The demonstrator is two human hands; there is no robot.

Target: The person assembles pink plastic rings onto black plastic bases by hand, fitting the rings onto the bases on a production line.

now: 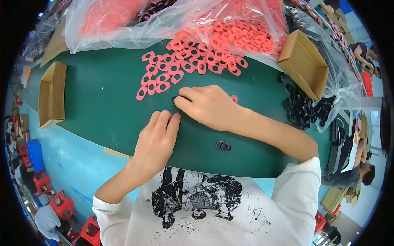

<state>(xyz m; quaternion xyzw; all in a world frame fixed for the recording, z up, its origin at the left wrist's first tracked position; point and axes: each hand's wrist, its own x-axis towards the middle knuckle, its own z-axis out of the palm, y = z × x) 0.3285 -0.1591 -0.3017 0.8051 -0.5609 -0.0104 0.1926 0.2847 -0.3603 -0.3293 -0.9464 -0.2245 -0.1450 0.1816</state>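
A dark green, flat tabletop (102,106) fills the middle. Clear plastic bags (74,39) of pink parts line its far side; an open brown cardboard box (60,90) stands at left. Black plastic pieces lie in a loose heap (301,108) at far right. The right hand (207,107) pinches a small black plastic piece (173,100) at its fingertips, pointing left. Just nearer the body, the left hand (156,139) has curled fingers; what they grip cannot be told. Beyond both spread flat pink oval rings (163,86). A single black oval part (223,146) lies below the right forearm, long axis left to right, nearer the right hand.
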